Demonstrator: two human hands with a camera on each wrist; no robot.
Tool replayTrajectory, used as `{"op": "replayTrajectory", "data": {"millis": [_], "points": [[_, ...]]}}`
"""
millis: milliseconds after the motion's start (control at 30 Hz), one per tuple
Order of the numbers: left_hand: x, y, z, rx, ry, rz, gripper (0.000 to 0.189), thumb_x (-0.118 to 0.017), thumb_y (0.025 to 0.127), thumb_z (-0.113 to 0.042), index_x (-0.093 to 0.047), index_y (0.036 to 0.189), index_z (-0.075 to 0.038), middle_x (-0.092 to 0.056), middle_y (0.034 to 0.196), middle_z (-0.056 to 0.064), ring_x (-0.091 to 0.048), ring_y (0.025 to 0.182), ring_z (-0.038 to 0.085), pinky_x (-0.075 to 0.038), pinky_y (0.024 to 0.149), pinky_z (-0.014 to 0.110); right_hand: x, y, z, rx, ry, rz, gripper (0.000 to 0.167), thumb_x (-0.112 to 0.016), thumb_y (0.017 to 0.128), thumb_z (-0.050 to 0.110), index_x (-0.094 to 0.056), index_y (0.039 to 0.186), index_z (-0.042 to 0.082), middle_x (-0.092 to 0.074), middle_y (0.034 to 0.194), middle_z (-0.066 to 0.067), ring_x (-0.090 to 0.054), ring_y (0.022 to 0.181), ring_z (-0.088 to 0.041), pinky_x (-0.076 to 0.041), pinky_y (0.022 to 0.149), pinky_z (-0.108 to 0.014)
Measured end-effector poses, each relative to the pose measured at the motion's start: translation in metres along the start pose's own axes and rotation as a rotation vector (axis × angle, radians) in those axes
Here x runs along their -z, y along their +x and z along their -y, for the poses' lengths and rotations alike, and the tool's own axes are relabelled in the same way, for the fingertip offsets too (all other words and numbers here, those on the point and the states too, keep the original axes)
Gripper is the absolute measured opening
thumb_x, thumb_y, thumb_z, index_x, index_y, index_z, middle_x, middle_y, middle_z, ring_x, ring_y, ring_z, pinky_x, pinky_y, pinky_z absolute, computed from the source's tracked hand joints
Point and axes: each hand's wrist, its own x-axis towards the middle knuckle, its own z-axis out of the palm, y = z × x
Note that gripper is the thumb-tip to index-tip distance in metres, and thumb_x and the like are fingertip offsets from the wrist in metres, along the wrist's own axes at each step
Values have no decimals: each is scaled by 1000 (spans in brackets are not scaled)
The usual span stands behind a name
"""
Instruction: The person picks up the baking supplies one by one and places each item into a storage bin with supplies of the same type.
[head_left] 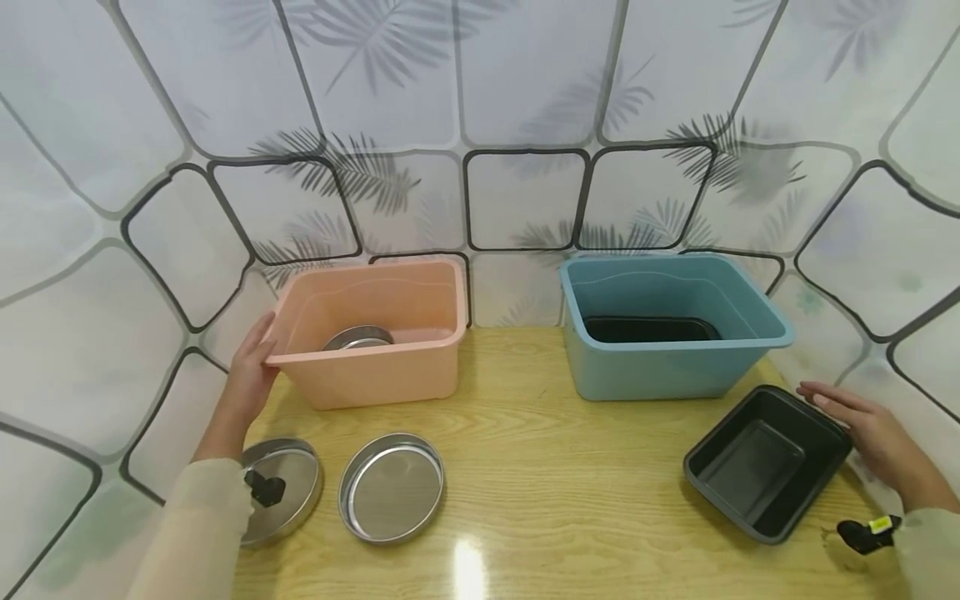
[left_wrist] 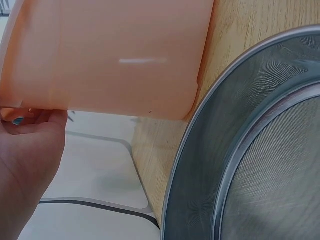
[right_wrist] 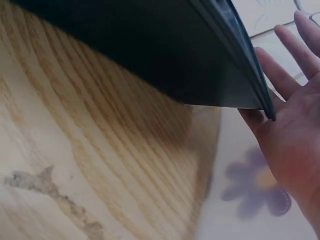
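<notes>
My left hand (head_left: 251,371) grips the left rim of a pink plastic bin (head_left: 375,379); in the left wrist view its fingers (left_wrist: 50,120) curl at the rim. Inside the bin lies a round metal sieve (head_left: 367,335). Nearest that arm are two more round sieves on the table, one (head_left: 296,492) partly covered by the sleeve and one (head_left: 397,492) in full view. At the right, my right hand (head_left: 862,425) has its fingers spread and touches the edge of a black rectangular baking pan (head_left: 757,450). That pan's underside (right_wrist: 150,55) shows in the right wrist view.
A blue plastic bin (head_left: 645,371) stands at the back right, with a black pan (head_left: 648,329) inside. The wooden table (head_left: 570,483) meets a patterned curtain (head_left: 525,200) behind the bins and along both sides. Black wrist straps (head_left: 866,537) hang near the sleeves.
</notes>
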Motion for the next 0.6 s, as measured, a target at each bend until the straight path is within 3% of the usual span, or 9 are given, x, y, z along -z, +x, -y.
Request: {"op": "replayTrajectory", "data": {"millis": [33, 67, 200, 300, 467, 600], "points": [[0, 0, 0, 0, 1, 1, 62, -35, 111, -27, -4, 164, -21, 0, 171, 10, -12, 156, 22, -23, 122, 22, 1, 0, -1, -4, 36, 4, 41, -45, 109, 22, -49, 150, 24, -57, 116, 40, -48, 105, 24, -34, 89, -3], [0, 0, 0, 0, 2, 3, 62, -35, 111, -27, -4, 164, -21, 0, 171, 10, -11, 156, 22, -22, 123, 22, 1, 1, -3, -9, 85, 13, 38, -46, 108, 20, -53, 146, 26, -59, 116, 39, -51, 103, 22, -38, 86, -4], [-1, 0, 0, -2, 3, 7, 61, -34, 111, -26, -3, 164, -20, 1, 171, 11, -10, 156, 23, -21, 124, 24, 2, 0, -8, -35, 294, 48, 36, -48, 107, 11, -67, 129, 31, -66, 114, 31, -61, 99, 13, -52, 76, -11], [-2, 0, 0, -1, 5, 7, 61, -33, 112, -26, -3, 164, -20, 1, 171, 10, -11, 156, 23, -21, 123, 24, 1, -1, -12, -43, 407, 67, 39, -46, 106, 5, -72, 123, 29, -70, 113, 25, -66, 98, 7, -57, 77, -16], [-6, 3, -1, 1, 16, 5, 60, -33, 111, -27, -5, 164, -20, -1, 171, 8, -14, 155, 21, -23, 123, 23, 1, -6, -16, -56, 510, 98, 44, -42, 107, 0, -75, 120, 27, -73, 111, 18, -70, 97, -1, -60, 76, -22], [-9, 5, -1, 3, 37, 5, 60, -33, 111, -27, -5, 164, -20, -2, 171, 8, -15, 155, 21, -24, 123, 23, 1, -9, -17, -78, 506, 98, 44, -42, 107, 2, -74, 121, 29, -72, 111, 19, -71, 95, -4, -61, 75, -25]]}}
